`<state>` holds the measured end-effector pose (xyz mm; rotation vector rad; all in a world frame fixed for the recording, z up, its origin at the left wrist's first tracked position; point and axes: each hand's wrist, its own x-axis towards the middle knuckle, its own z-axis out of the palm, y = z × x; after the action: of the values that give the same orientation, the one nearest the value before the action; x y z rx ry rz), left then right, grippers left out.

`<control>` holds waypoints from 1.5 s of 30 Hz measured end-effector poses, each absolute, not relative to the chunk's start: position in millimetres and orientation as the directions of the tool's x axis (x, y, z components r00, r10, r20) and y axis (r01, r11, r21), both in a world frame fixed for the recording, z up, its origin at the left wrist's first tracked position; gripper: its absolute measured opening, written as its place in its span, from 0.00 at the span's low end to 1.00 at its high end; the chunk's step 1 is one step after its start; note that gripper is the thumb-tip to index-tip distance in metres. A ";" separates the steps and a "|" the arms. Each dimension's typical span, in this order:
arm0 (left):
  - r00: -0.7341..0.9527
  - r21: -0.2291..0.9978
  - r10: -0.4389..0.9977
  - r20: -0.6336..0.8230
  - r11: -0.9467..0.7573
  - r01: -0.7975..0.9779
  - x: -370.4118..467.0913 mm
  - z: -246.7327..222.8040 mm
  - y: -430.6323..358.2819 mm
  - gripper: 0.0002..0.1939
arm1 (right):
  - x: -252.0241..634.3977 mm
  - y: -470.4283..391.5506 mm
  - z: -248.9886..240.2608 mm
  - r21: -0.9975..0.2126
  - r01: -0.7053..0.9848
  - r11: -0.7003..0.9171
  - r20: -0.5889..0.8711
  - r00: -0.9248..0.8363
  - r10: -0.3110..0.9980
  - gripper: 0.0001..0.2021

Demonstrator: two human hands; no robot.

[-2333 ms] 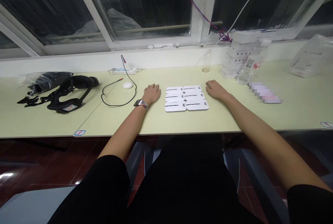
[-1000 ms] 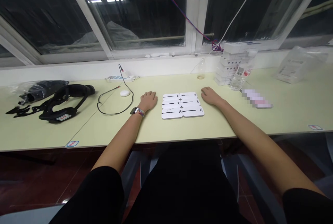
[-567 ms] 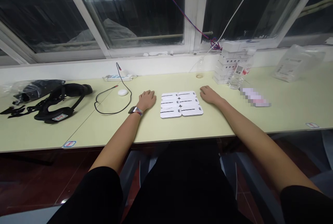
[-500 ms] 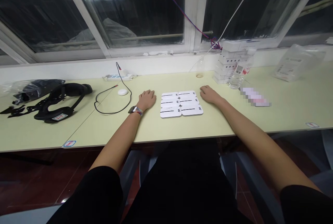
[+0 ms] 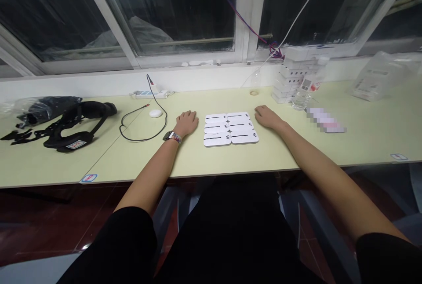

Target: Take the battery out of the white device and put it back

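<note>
Several white cards (image 5: 217, 139) with rounded corners lie flat on the pale yellow-green table (image 5: 198, 158), set edge to edge in two columns. Each bears a black line, and the right-hand ends show a black mark like a W or M. To the left of the cards, my left hand (image 5: 186, 123) rests palm down on the table, fingers stretched out and holding nothing. A watch and a woven band circle that wrist. My right hand (image 5: 266, 117) lies on the table just right of the cards, apart from them, its fingers extended with nothing seen in them.
Left of my left hand are a black cable (image 5: 141, 139), a white round puck (image 5: 155, 113), a power strip (image 5: 151, 94) and a black headset (image 5: 66, 141). At right stand white boxes (image 5: 286, 86), a bottle (image 5: 300, 99), a pixelated flat item (image 5: 326, 121) and a plastic bag (image 5: 372, 79).
The view has shifted slightly, so the table appears a little higher. Both hands rest in the same places beside the cards, and the cards have not moved.
</note>
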<state>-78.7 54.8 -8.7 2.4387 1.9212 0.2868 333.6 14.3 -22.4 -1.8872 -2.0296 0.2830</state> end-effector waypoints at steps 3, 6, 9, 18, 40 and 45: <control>0.222 0.134 0.967 0.129 -0.238 0.962 -78.5 -9.0 54.8 0.29 | 332.8 13.5 -21.5 -0.380 0.921 0.091 0.116 -0.051 0.992 0.22; 0.217 0.136 0.967 0.131 -0.235 0.962 -78.3 -8.8 54.6 0.29 | 331.8 13.4 -20.6 -0.376 0.922 0.094 0.116 -0.054 0.992 0.21; 0.215 0.138 0.968 0.129 -0.233 0.963 -78.2 -8.5 54.1 0.29 | 329.4 11.7 -19.5 -0.372 0.924 0.094 0.119 -0.053 0.992 0.21; 0.237 0.106 0.970 0.052 -0.241 0.965 -77.9 -2.1 49.2 0.30 | 323.2 -4.6 -2.3 -0.435 0.900 -0.028 0.126 0.092 0.988 0.33; 0.283 0.036 0.934 -0.218 -0.282 0.959 -82.6 70.3 -113.4 0.23 | 300.0 -161.4 -9.5 -0.339 0.711 0.616 0.463 -0.444 0.767 0.14; 0.642 0.351 0.751 0.153 -0.649 0.675 -57.5 58.7 -152.4 0.15 | 299.4 -170.0 -7.0 -0.354 0.653 0.670 0.465 -0.498 0.732 0.15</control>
<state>-57.5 -152.4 58.7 2.6019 1.1549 0.4181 299.4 -170.0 -7.0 -1.0646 -2.2907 0.1739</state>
